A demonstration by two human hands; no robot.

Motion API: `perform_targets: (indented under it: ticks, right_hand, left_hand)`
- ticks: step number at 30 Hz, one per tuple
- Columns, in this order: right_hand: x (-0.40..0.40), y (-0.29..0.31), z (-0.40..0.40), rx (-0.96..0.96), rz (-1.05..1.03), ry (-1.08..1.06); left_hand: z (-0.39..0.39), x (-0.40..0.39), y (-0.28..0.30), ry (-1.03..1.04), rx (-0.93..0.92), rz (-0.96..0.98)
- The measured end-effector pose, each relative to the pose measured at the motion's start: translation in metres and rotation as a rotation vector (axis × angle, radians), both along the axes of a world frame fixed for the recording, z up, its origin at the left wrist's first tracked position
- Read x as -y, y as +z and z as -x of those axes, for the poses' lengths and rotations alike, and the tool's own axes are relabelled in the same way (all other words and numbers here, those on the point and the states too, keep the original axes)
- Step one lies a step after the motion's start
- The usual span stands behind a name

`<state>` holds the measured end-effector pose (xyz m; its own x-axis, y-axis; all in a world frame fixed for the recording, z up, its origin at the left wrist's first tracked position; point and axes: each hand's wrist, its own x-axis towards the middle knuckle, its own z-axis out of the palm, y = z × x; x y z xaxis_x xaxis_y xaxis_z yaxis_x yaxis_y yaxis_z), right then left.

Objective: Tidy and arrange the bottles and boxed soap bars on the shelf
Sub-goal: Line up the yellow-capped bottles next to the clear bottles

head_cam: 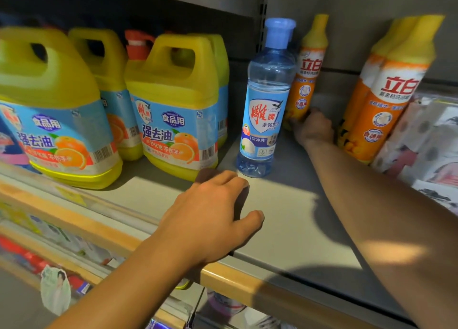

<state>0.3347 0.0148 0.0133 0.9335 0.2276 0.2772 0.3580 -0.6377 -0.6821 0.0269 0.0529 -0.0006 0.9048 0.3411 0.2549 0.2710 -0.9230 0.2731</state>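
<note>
1. While it rests knuckles-up on the grey shelf (285, 217) near the front edge, the left hand (213, 212) curls its fingers over a dark brown cloth (210, 175), gripping it.
2. Right hand (313, 128): reaches to the back of the shelf, fingers at the base of an orange-and-yellow detergent bottle (307, 73); whether it grips the bottle cannot be told.
3. Clear blue dish-soap bottle (266, 100): upright, between the hands.
4. Yellow detergent jugs (171, 105): left, in rows.
5. Two orange bottles (386, 91): right, leaning.
</note>
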Motion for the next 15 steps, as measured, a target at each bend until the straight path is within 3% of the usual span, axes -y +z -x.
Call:
perform_targets:
  ticks: [15]
  right_hand:
    - [0.009,0.000,0.017,-0.040,0.068,-0.030]
  left_hand:
    - [-0.001,-0.001,-0.001,0.009,0.000,0.009]
